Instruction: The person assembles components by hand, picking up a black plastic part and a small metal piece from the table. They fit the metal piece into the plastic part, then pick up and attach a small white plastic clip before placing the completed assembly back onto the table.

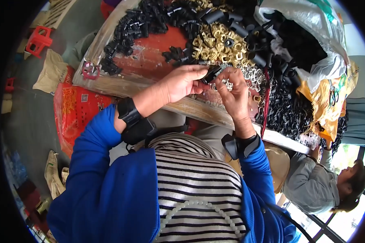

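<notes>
far left on the floor sits a red plastic bag (pixel 75 111). over the red table (pixel 150 56), left hand (pixel 181 83) pinches a small black plastic part (pixel 211 73) w/ fingertips; right hand (pixel 233 91) touches its other end, fingers curled. brass clips (pixel 219 44) lie behind, black parts heap (pixel 288 109) at right.

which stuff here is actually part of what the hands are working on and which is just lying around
In use: left hand and right hand on a small black part; piles of black parts, brass clips, silver pieces.

Lying about: red stool, plastic bags, orange sack.
</notes>
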Tool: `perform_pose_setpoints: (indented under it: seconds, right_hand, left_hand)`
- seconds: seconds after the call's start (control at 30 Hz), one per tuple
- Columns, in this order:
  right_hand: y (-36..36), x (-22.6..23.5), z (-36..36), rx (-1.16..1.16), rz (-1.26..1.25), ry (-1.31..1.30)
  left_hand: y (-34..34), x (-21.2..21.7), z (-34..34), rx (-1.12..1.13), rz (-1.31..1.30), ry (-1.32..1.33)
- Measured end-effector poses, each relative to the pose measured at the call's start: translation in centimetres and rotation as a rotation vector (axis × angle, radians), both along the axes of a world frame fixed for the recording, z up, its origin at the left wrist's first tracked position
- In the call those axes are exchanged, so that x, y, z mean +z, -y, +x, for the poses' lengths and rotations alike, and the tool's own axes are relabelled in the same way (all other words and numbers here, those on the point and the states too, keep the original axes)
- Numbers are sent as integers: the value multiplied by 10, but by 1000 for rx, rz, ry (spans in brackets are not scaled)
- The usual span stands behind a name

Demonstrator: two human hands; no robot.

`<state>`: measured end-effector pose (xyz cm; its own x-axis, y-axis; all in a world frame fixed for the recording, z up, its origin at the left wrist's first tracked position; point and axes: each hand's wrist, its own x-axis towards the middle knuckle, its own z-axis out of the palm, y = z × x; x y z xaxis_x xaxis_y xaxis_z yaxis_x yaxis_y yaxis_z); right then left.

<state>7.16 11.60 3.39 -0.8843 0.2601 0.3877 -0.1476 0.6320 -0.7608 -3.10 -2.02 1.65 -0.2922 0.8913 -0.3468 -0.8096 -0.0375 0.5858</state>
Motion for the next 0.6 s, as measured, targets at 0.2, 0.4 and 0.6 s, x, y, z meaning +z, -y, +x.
perform_pose_setpoints:
  seconds: [0.2, 0.4, 0.6]
  right_hand:
    - [6, -1, 0, -30, 256, -8]
    - [18, 10, 10, 16, 443, 7]
    - [27, 14, 23, 108, 393, 96]
  left_hand:
    - [0, -12, 0, -27, -57, -71]
    - [10, -5, 12, -103, -97, -129]
    - [22, 4, 30, -167, -146, -216]
